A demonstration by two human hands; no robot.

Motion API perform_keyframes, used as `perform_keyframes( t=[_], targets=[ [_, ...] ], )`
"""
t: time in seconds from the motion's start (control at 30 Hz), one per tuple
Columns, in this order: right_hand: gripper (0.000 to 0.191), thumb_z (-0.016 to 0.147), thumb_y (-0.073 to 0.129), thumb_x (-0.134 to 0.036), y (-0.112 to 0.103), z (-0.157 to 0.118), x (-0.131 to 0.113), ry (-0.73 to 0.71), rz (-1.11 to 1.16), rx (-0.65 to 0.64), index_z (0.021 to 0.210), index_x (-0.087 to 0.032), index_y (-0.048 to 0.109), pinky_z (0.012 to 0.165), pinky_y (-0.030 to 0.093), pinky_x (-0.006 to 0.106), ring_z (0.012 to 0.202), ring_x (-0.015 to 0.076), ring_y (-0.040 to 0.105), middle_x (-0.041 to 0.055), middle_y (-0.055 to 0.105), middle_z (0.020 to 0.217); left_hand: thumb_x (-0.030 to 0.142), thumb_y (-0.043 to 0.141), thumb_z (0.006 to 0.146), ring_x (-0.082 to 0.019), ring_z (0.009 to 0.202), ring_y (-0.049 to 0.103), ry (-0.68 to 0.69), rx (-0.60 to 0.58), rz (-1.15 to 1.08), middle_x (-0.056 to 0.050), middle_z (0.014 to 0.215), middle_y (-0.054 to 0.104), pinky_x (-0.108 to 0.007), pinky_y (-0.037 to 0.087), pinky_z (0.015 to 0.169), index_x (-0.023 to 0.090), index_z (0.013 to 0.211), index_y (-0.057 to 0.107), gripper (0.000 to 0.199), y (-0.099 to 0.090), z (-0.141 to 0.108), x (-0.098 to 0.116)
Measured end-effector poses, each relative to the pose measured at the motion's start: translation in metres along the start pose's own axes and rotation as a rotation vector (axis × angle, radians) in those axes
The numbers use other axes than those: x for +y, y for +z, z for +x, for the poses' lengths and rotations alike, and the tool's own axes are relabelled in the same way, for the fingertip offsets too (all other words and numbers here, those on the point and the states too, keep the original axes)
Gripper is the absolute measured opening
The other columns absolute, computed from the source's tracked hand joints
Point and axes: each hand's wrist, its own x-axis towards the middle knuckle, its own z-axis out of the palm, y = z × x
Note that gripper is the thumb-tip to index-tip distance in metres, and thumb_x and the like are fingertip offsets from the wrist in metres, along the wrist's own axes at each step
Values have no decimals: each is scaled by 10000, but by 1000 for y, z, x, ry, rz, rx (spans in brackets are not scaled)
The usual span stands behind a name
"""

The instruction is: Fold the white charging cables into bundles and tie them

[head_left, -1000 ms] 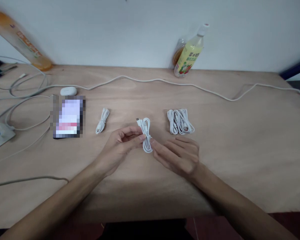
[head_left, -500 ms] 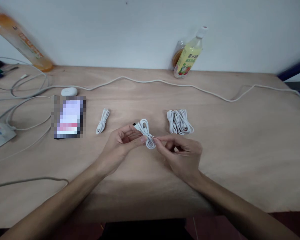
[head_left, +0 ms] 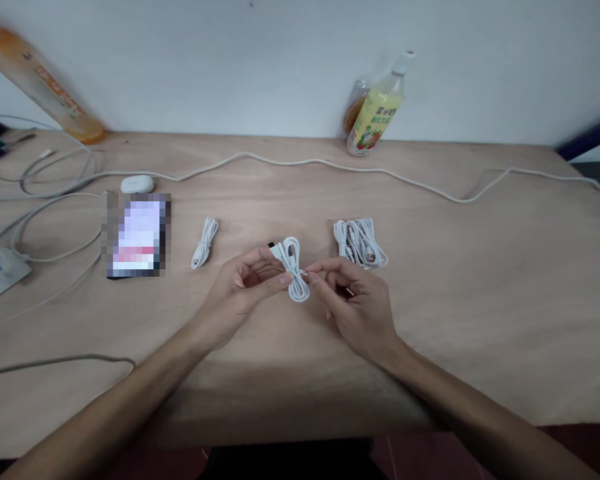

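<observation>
A coiled white USB cable is bound at its middle with a thin white tie, and its plug with a black tip points up to the left. My left hand pinches the coil between thumb and fingers. From the other side, my right hand has thumb and forefinger closed on the end of the tie. To the left on the table lies one bundled white cable. Several more bundled cables lie side by side beyond my right hand.
A phone with a blurred screen and a white earbud case lie at left. Loose cables spread nearby, and one long white cord crosses the table's back. An orange bottle and a yellow-labelled bottle lean on the wall.
My right hand has rolled slightly and moved a little left, still at the tie. The coil has turned a bit in my left hand, and more of its plug shows.
</observation>
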Motion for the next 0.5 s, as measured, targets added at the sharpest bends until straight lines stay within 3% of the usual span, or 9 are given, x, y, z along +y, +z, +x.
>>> perform_keyframes(
  t=[0.3,0.5],
  targets=[
    [311,930,789,-519,-5,9,-1,230,187,-164,914,-216,722,394,253,213,414,67,355,-102,525,528,313,920,865,-225,1081,707,-63,20,51,-37,1070,778,-358,517,1037,214,1002,753,238,1,-3,3],
    [382,889,821,-599,-5,11,7,292,243,-149,918,-221,775,377,210,219,418,62,309,-78,579,568,314,913,866,-214,999,698,-51,55,107,-38,1037,780,-346,518,972,207,1014,778,226,2,-2,3]
  ],
)
